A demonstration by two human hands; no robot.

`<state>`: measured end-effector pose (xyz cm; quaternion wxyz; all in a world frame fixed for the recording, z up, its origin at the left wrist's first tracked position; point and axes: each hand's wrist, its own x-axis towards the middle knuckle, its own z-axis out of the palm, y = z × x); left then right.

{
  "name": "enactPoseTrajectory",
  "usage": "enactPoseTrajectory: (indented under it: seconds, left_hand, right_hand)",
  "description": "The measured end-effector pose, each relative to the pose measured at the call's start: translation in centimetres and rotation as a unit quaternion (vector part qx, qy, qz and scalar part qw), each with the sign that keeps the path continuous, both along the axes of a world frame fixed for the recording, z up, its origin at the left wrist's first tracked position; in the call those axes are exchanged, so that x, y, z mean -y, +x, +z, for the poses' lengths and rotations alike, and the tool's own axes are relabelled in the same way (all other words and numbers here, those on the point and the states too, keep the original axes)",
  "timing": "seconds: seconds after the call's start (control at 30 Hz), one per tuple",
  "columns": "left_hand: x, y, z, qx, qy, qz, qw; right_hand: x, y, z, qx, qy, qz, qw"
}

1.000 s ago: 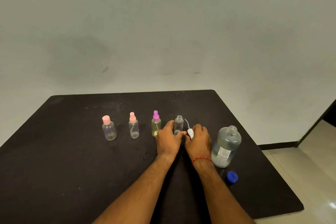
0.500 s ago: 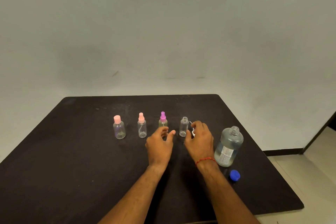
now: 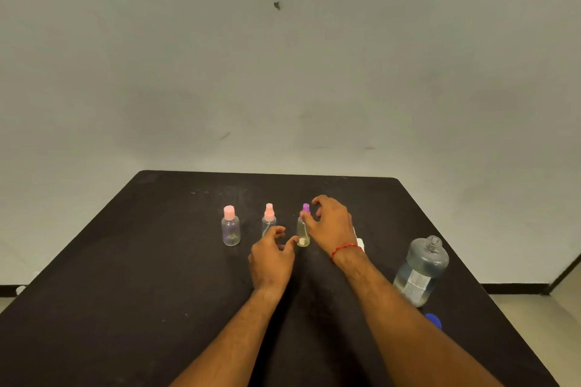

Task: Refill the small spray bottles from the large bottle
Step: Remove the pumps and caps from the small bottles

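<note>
Three small clear bottles stand in a row on the black table [image 3: 125, 292]: one with a pink cap [image 3: 230, 229], one with a pink spray top [image 3: 269, 219], and a yellowish one with a purple spray top [image 3: 303, 233]. My right hand [image 3: 331, 223] curls around the purple top with fingers apart, the thumb at its side. My left hand [image 3: 272, 258] is open, its fingertips close to that bottle's base. A fourth small bottle is hidden behind my right hand. The large clear bottle [image 3: 423, 270] stands uncapped at the right.
A white spray head [image 3: 360, 242] lies on the table just behind my right wrist. The blue cap [image 3: 434, 320] lies in front of the large bottle, near the table's right edge. A grey wall rises behind the table.
Both hands have left the uncapped fourth bottle and moved left to the purple-topped bottle. The white spray head has been let go and lies on the table.
</note>
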<state>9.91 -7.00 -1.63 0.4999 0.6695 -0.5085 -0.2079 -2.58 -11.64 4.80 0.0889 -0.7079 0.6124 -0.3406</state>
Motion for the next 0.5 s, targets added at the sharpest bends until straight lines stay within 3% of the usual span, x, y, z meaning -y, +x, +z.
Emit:
enactPoseTrajectory:
  seconds: [0.2,0.5]
  left_hand:
    - [0.9,0.0,0.2,0.007,0.005,-0.024,1.0]
    - [2.1,-1.4,1.2,0.009,-0.021,-0.075,0.997]
  right_hand:
    - [1.7,1.0,0.2,-0.02,0.111,0.021,0.993]
    - [0.9,0.8,1.9,-0.016,0.083,0.057,0.995]
